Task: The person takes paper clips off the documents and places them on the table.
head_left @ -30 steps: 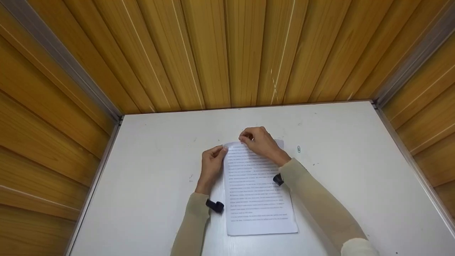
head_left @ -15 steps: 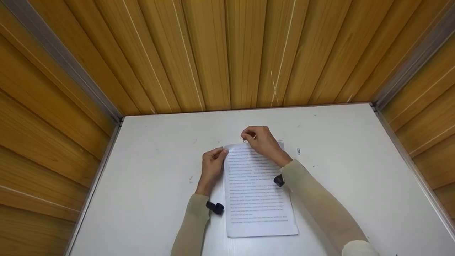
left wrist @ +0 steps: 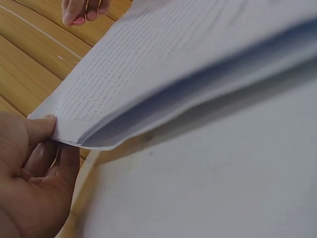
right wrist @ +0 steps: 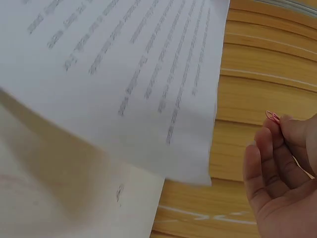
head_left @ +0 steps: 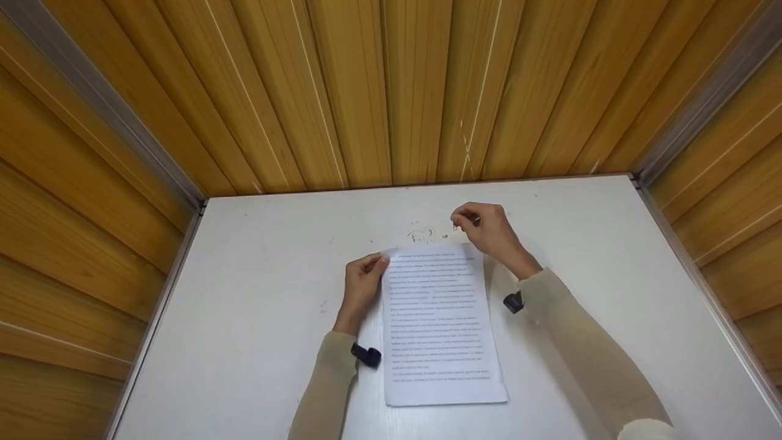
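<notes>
Several printed sheets of paper (head_left: 434, 318) form a stack, its top edge lifted off the table in the left wrist view. My left hand (head_left: 363, 281) pinches the stack's upper left corner, thumb on top and fingers beneath. Between thumb and forefinger my right hand (head_left: 489, 229) holds a small pink paper clip (right wrist: 273, 116). That hand is above and beyond the upper right corner of the paper, apart from it. In the right wrist view the clip's looped end sticks out past the fingertips.
The white table (head_left: 263, 293) has scattered dark marks beyond the paper. Wood-patterned panels (head_left: 415, 91) rise behind it and at both sides. A black band (head_left: 366, 354) is on the left sleeve, another (head_left: 513, 302) on the right.
My right hand has moved right and away from the paper's top edge, carrying the paper clip. A second clip, seen earlier on the table at right, is now hidden. The left hand stays put.
</notes>
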Tool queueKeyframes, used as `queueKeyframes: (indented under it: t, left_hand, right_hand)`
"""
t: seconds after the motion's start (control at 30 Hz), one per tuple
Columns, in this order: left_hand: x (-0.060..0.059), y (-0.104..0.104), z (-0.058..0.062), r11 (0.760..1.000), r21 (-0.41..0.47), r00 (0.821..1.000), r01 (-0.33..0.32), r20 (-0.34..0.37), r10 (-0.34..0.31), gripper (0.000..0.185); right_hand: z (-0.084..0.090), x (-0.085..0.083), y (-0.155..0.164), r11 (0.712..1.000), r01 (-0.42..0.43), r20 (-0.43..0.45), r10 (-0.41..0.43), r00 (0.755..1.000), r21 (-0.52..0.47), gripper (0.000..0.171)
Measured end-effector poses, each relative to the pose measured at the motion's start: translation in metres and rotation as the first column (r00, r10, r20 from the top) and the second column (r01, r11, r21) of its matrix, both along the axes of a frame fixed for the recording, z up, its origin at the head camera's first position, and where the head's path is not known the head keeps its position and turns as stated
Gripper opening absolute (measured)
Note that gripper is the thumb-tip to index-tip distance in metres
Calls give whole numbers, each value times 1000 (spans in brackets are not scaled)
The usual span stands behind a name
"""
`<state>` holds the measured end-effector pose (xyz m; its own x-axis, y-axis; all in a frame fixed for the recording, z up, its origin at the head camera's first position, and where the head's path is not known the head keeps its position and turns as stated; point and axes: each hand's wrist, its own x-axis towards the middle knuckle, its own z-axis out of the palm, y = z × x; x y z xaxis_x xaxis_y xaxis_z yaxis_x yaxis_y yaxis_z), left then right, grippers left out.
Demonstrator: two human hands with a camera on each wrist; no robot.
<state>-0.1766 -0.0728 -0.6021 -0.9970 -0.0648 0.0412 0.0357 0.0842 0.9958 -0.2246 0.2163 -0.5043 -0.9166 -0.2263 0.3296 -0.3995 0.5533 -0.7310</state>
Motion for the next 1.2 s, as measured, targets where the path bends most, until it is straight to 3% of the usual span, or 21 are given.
queueKeyframes:
  t: [0.43,0.77,1.0,1.2]
  left_hand:
    - [-3,-2,19,999,-27,999,-46,6,46,29]
    - [-6,1,13,990,-128,995,-65,67,74,29]
    - [-13,-5,11,979,-199,996,-38,70,53,28]
    - [-19,-12,11,966,-258,995,24,104,3,30]
  right_hand:
    - [2,8,84,991,130,27,-131,991,33,19]
    - [-13,19,117,981,175,97,-182,978,84,23]
    - [-29,20,138,979,173,163,-189,968,107,26]
    - [-44,20,149,982,141,223,-166,961,123,26]
